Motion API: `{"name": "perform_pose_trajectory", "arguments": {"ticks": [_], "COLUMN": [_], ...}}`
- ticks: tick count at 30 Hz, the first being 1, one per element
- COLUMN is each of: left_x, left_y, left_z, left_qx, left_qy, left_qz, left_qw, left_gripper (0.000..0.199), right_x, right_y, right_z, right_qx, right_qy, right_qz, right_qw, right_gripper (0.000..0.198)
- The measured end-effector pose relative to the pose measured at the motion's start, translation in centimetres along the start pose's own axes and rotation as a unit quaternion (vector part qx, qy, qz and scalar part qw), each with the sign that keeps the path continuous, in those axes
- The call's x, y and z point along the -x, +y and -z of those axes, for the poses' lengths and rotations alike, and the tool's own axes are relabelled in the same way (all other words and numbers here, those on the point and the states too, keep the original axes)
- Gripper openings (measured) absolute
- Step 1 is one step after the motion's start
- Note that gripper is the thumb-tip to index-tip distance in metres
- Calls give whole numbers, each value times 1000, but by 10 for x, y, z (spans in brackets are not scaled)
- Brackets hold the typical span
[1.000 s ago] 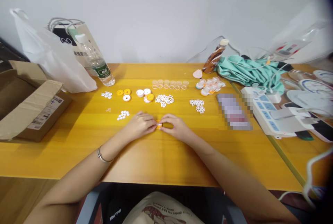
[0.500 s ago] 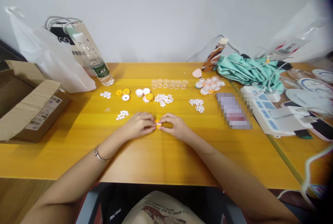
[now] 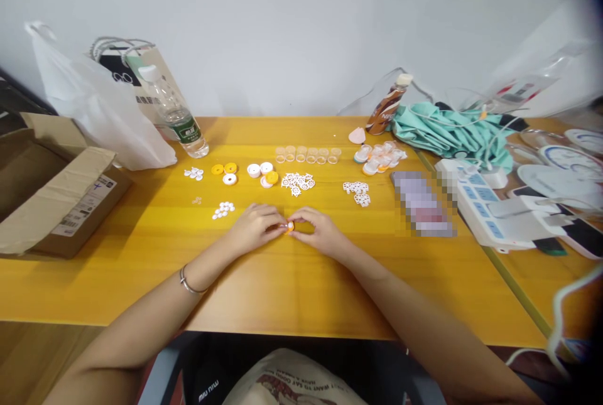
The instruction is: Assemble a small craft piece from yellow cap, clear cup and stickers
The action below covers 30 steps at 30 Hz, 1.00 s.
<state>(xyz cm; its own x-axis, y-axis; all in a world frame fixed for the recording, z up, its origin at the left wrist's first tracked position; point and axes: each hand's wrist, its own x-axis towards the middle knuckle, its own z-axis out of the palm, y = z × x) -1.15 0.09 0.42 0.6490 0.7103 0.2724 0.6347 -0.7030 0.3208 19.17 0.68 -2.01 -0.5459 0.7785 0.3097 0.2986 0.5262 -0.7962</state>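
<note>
Between my fingertips, low over the table, is a small round orange piece with something white at its middle. My left hand pinches it from the left, and my right hand closes on its right edge with thumb and fingers. The fingers cover much of it. Beyond my hands lie white openwork gear-like discs. White and yellow round caps sit left of those. Small white buttons are grouped near my left hand. Clear little cups stand in a row farther back.
To the left are an open cardboard box, a white plastic bag and a water bottle. On the right lie a blurred-out phone, a power strip, green cloth and a brown drink bottle.
The orange piece has turned and tilted between my fingers, showing less of its orange face. My left hand has shifted slightly right, and the whole view has moved a little.
</note>
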Motion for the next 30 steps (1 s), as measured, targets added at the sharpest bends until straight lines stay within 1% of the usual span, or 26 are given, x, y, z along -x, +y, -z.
{"name": "perform_pose_trajectory", "arguments": {"ticks": [4,7,10,12,14,16,20,25,27,29,30], "left_x": [-1,0,1,2,2,2,2,2,3,3,3], "left_y": [0,0,3,6,8,9,11,10,1,-14,-23], "left_z": [-3,-1,6,11,14,16,14,17,23,31,35], "left_qx": [-25,-10,18,43,70,96,120,121,107,79,61], "left_qy": [6,10,33,52,68,82,100,98,135,199,220], "left_qz": [-1,5,15,20,24,23,18,30,58,108,135], "left_qw": [1000,1000,999,998,995,992,988,987,983,971,964], "left_gripper": [22,21,20,19,18,17,17,17,18,20,22], "right_x": [1,1,1,0,0,-1,-1,-2,-2,-1,-1], "right_y": [0,0,-3,-7,-12,-16,-20,-21,-21,-21,-21], "right_z": [-2,-4,-7,-9,-11,-13,-15,-15,-14,-14,-13], "right_qx": [-27,-83,-192,-272,-326,-355,-384,-373,-361,-350,-346], "right_qy": [16,48,61,49,43,50,64,80,82,83,81], "right_qz": [-34,-82,-150,-179,-186,-183,-190,-205,-211,-212,-210], "right_qw": [999,992,968,944,926,915,901,901,905,909,911], "right_gripper": [22,36,48,47,42,37,36,36,36,37,37]}}
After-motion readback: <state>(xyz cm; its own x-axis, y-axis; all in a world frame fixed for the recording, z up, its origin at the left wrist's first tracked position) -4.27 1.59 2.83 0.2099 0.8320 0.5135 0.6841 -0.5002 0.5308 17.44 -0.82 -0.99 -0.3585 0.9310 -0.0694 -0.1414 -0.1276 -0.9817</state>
